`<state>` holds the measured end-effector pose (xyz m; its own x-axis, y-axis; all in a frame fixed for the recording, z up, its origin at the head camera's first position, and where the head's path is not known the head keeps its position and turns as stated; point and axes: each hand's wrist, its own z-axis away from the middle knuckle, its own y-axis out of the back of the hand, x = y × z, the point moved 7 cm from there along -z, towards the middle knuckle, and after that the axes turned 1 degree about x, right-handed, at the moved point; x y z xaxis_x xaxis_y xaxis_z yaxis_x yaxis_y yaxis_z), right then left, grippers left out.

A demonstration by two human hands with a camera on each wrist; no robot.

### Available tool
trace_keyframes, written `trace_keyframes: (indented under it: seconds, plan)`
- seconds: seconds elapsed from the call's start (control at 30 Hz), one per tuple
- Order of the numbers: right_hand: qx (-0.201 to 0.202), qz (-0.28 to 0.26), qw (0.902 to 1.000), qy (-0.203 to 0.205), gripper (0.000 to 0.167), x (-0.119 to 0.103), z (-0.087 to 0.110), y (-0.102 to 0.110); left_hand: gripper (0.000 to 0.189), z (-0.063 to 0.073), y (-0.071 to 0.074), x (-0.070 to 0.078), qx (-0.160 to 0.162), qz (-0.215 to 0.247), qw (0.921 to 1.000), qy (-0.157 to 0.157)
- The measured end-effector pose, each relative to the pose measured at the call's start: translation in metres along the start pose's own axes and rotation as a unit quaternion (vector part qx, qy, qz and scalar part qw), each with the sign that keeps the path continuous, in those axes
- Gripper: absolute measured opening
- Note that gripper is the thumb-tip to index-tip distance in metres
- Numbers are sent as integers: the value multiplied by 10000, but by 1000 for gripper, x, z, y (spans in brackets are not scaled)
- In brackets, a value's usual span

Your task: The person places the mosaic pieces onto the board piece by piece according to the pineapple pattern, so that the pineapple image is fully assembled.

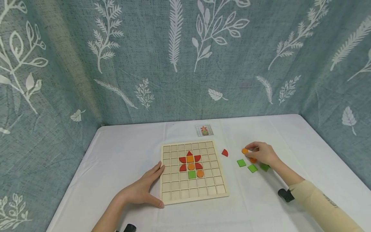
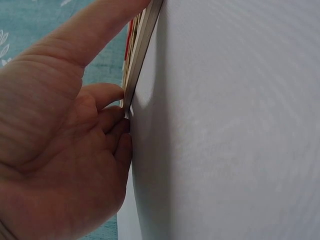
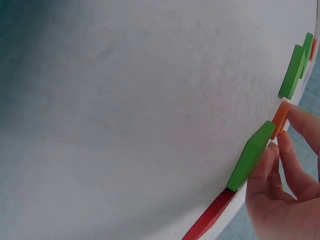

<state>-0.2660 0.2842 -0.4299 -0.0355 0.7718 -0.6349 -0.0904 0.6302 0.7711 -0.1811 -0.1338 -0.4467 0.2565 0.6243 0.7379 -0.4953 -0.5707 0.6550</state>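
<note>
A wooden grid board [image 1: 179,190] lies on the table. In its cells sit several red quarter-round pieces around an orange square [image 1: 190,159], with a red tip above. Below are an orange disc [image 1: 191,167], a green square [image 1: 192,174] and, beside that, another orange disc [image 1: 200,173]. My left hand [image 1: 142,188] rests against the board's left edge, thumb spread at the near corner. Right of the board, my right hand [image 1: 261,153] pinches an orange disc [image 1: 244,150] between thumb and fingertips. A second orange disc [image 1: 253,160] lies partly beneath that hand.
Loose green squares [image 1: 241,163] lie near my right hand, one partly hidden by the wrist. A red quarter-round piece [image 1: 224,152] is just right of the board. Beyond the board lies a small pattern card [image 1: 204,130]. A patterned curtain [image 1: 185,96] surrounds the white table [image 1: 130,138].
</note>
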Motion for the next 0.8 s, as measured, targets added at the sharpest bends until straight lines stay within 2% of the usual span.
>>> trace_keyframes:
  seconds: [0.43, 0.6, 0.8]
  plan:
    - [291, 152, 9992, 242, 26, -2, -7, 1, 125, 0, 1, 1, 22, 3, 10000, 5]
    - [289, -486, 9984, 90, 35, -8, -4, -3, 125, 0, 0, 0, 4, 5, 10000, 39]
    - [130, -1327, 9909, -176, 43, -24, -3, -18, 125, 0, 0, 0, 19, 0, 10000, 25]
